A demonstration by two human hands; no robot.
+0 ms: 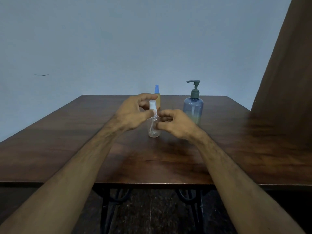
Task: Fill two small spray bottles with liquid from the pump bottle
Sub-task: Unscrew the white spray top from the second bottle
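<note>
A small clear spray bottle [153, 127] with a white spray top stands upright in the middle of the brown table [67, 141]. My left hand [133, 112] pinches its white top between thumb and fingers. My right hand [177, 124] touches the clear body from the right with thumb and fingertips. Behind it stands a second small spray bottle [157, 97] with a blue cap and yellowish liquid. A blue pump bottle [193, 105] with a grey pump stands to the right, with some yellowish liquid at its bottom.
A brown curtain [283, 73] hangs at the right and reaches the table's far right edge. A plain blue-grey wall stands behind the table. Black iron legs [108, 208] show under the near table edge.
</note>
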